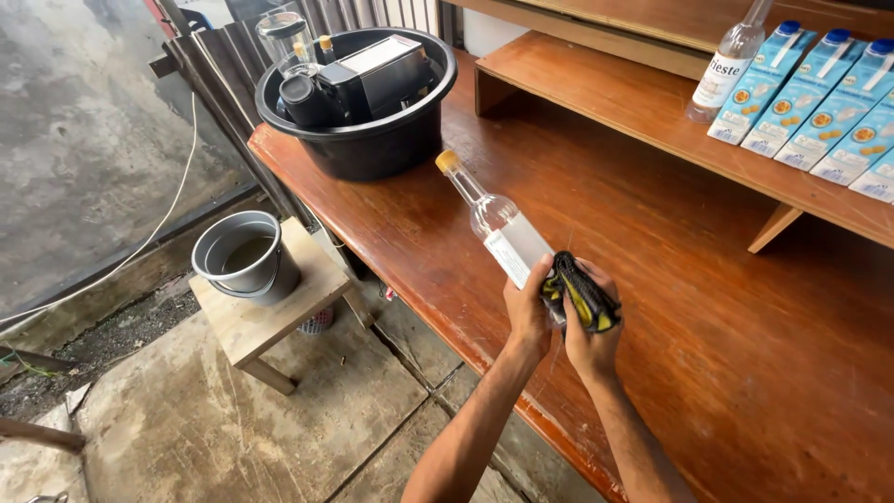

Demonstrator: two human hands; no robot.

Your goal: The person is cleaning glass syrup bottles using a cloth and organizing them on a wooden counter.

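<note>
My left hand (527, 307) grips a clear bottle (501, 231) at frame centre over the desk (670, 307), and my right hand (590, 328) presses a black-and-yellow cloth (579, 293) to its base: wiping, I judge, which next calls for turning the bottle. It looks empty; the black tub (368, 140), upper middle, holds a blender and jar, the grey bucket (244, 256) at left murky water.

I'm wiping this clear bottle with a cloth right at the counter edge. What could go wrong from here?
1. The bottle is tilted in the air, gripped low by the left hand; it might slip while the right hand rubs the cloth on it.
2. It hangs near the counter edge; a drop could reach the concrete floor.
</note>
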